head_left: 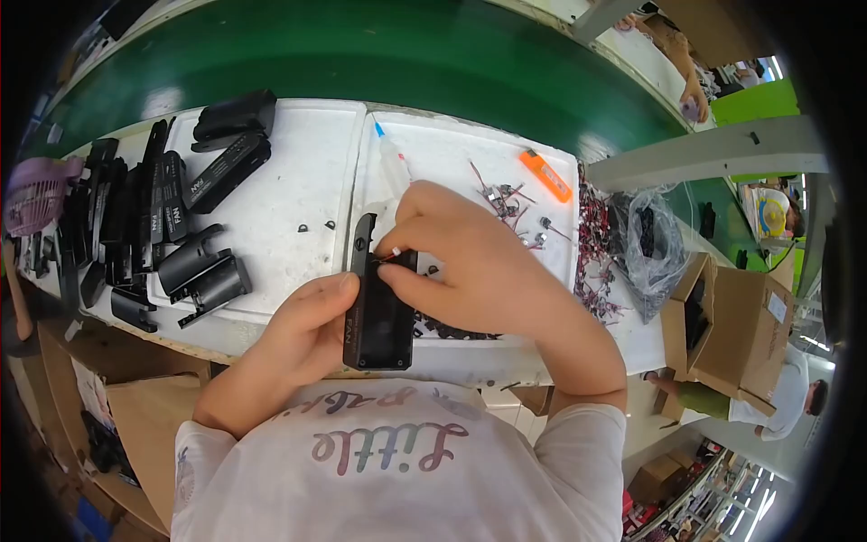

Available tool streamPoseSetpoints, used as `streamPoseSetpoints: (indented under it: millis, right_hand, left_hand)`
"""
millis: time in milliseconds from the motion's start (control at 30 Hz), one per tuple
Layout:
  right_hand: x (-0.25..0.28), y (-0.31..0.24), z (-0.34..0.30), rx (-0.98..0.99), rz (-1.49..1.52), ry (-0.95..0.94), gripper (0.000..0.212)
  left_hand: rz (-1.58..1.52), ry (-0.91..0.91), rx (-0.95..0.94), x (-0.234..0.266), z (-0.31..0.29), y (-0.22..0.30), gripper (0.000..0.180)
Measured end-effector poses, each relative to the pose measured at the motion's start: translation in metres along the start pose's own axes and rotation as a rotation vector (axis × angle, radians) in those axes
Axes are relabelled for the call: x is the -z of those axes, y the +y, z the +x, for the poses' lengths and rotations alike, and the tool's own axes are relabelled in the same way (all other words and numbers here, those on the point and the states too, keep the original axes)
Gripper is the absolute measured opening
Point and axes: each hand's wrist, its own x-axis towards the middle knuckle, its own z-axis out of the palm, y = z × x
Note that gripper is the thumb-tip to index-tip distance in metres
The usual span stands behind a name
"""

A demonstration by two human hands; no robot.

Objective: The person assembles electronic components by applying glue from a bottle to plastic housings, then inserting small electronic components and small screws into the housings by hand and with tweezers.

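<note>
My left hand [312,316] is closed round the left side of a black plastic housing [384,339], a long hollow shell held upright above the near edge of the white foam trays. Over the upper part of its open side, my right hand [474,262] pinches a small wired part with a white connector [392,255] and red wire. The fingertips reach into the hollow, and the rest of the part is hidden behind them. Just beyond my right hand lie a syringe [392,164] with a blue tip and several small wired circuit boards [506,199].
Many black housings [167,199] are piled on the left foam tray [307,163], beside a purple grille-like part [38,194]. An orange tool [546,175] lies at the right tray's far corner. Further right are heaped wired parts [594,235], a clear plastic bag [650,253] and a cardboard box [741,334].
</note>
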Motion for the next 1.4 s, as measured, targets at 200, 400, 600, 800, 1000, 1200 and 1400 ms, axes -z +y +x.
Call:
streamPoseSetpoints:
  millis: [200, 400, 600, 800, 1000, 1200, 1400]
  right_hand:
    - [0.027, -0.004, -0.019, 0.133, -0.003, 0.296, 0.022]
    - [-0.003, -0.032, -0.028, 0.315, -0.191, 0.05, 0.024]
    - [0.036, 0.021, 0.008, 0.056, -0.182, 0.278, 0.02]
    - [0.07, 0.136, 0.035, -0.241, -0.461, 0.319, 0.019]
    - [0.052, 0.106, 0.031, -0.271, -0.446, 0.562, 0.012]
    - [0.011, 0.048, -0.01, -0.068, -0.153, -0.006, 0.009]
    - [-0.009, 0.04, -0.029, 0.058, -0.39, -0.221, 0.006]
  left_hand:
    - [-0.179, -0.172, -0.11, -0.006, 0.003, 0.005, 0.045]
    - [-0.137, -0.09, -0.206, -0.009, 0.009, 0.003, 0.043]
    - [1.641, 0.509, -0.95, 0.007, -0.009, 0.052, 0.045]
    - [2.229, 1.109, -0.94, 0.045, -0.008, 0.1, 0.043]
    - [2.159, 0.885, -0.691, 0.035, -0.004, 0.09, 0.021]
    - [2.185, 0.884, -0.698, 0.039, 0.0, 0.089, 0.033]
    - [1.391, 0.769, -1.07, 0.022, 0.0, 0.085, 0.053]
